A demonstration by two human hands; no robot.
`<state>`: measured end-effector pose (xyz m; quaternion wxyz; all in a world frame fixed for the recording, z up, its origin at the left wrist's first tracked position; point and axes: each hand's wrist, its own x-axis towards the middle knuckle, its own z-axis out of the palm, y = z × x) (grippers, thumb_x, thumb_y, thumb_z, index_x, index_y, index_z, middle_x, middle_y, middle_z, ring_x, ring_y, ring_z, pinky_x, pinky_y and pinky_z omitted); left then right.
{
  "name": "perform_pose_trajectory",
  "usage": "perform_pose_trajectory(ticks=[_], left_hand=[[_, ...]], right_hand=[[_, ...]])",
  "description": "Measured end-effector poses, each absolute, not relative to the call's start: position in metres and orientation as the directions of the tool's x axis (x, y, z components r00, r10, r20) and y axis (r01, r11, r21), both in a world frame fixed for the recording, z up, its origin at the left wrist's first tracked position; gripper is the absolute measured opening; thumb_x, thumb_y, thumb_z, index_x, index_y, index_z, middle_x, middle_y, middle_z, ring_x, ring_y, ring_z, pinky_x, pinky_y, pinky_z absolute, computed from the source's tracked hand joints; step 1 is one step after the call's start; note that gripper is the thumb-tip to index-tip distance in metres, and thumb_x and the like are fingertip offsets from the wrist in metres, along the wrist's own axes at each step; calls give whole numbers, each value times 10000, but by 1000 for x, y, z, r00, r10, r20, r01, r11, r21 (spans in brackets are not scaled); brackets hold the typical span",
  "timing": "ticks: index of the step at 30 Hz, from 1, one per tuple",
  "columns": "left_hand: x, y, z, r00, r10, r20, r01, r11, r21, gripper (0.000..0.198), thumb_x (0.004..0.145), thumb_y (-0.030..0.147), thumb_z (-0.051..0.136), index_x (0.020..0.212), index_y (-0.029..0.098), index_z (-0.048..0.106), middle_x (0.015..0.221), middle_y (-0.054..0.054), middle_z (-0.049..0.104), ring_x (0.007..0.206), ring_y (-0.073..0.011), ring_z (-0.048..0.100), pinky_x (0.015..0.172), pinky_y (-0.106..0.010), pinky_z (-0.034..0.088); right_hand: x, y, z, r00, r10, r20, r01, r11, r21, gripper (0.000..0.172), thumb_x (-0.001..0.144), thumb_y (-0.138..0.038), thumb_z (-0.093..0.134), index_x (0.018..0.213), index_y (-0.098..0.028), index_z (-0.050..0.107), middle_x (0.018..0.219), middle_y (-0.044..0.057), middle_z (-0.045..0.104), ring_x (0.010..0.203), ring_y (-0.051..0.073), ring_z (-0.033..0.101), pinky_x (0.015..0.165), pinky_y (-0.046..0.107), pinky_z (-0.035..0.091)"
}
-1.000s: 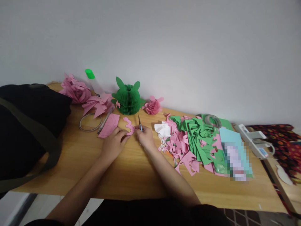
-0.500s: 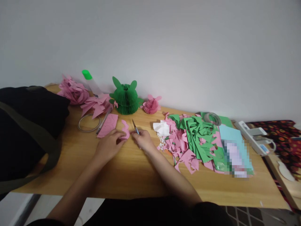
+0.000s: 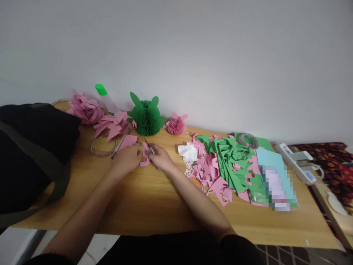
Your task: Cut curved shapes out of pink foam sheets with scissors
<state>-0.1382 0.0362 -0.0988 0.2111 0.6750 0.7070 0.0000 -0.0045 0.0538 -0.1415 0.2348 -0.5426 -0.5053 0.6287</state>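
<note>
My left hand (image 3: pixel 127 158) pinches a small curved pink paper cut-out (image 3: pixel 144 156) on the wooden table (image 3: pixel 154 202). My right hand (image 3: pixel 161 159) is closed around small scissors (image 3: pixel 149 148) whose blades point up and left into the cut-out. Both hands meet at the table's middle, just in front of a green honeycomb paper figure (image 3: pixel 145 117). A flat pink paper sheet (image 3: pixel 128 141) lies partly under my left hand.
A black bag (image 3: pixel 30 147) fills the left side. Pink paper flowers (image 3: pixel 86 108), a green-capped glue bottle (image 3: pixel 104 96), a wire ring (image 3: pixel 99 145) and a small pink honeycomb figure (image 3: pixel 175 125) line the back. Pink and green scraps (image 3: pixel 223 165), tape (image 3: pixel 247 140) and a stapler-like tool (image 3: pixel 299 165) lie right.
Both hands have shifted slightly left and farther back. The scissors have tilted from upright to lean left into the pink cut-out, which my left hand turned.
</note>
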Motion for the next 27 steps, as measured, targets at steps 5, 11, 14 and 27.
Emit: perform_pose_trajectory(ticks=[5,11,14,27], left_hand=[[-140,40,-102,2,955,-297,949,91,301,423,883,186,361,1238,147,589,1075,-168,729,996,-319,680,782,-376,479],[-145,24,-100,24,943,-331,947,85,311,377,899,375,433,1168,182,613,989,-149,736,935,-335,681,705,-362,455],[-143,12,-97,97,927,-362,950,22,311,355,873,400,502,1131,201,642,879,-83,737,857,-284,680,684,-315,429],[-131,-11,-98,68,932,-355,937,62,344,451,867,462,550,1212,178,614,1040,-114,732,988,-337,667,801,-385,475]], right_hand=[[-8,56,-141,-316,838,-445,257,-376,-890,462,814,-181,586,1275,-190,588,459,-98,448,306,72,346,275,153,268],[7,52,-141,-265,843,-469,242,-412,-878,429,806,-92,495,1218,-151,596,437,-109,409,310,75,340,285,149,257],[15,49,-143,-253,837,-485,258,-424,-868,342,792,-63,469,1070,-138,653,424,-105,402,300,73,325,286,161,252],[29,35,-133,-196,903,-382,498,-244,-832,99,738,-125,653,741,-190,727,750,20,718,763,200,650,690,274,481]])
